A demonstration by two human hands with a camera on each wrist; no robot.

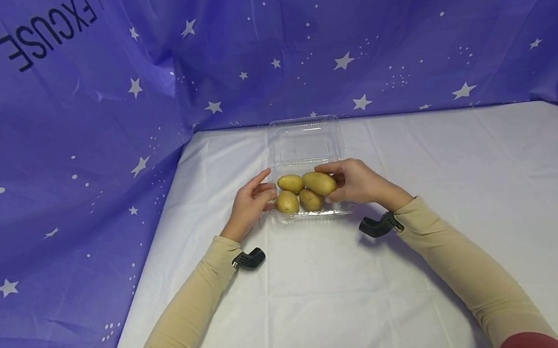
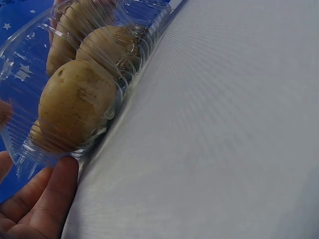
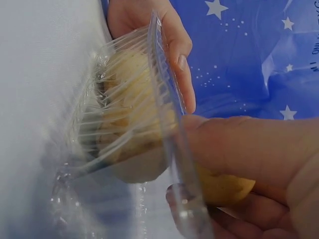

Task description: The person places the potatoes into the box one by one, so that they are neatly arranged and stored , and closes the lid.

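A clear plastic clamshell container (image 1: 336,209) lies on the table with its lid (image 1: 306,140) folded back. Three potatoes rest inside: one at the back left (image 1: 290,183), one at the front left (image 1: 287,202) and one beside it (image 1: 310,199). My right hand (image 1: 358,181) grips a longer potato (image 1: 318,183) between thumb and fingers, over the container's right part. In the right wrist view that potato (image 3: 224,189) shows below the thumb. My left hand (image 1: 251,202) is at the container's left side, fingers fairly straight; its thumb (image 2: 62,181) touches the clear wall.
A white cloth (image 1: 322,294) covers the table. Behind and to the left hangs a blue sheet with white stars (image 1: 225,49). A dark wrist camera sits on each forearm, one left (image 1: 249,259) and one right (image 1: 378,226).
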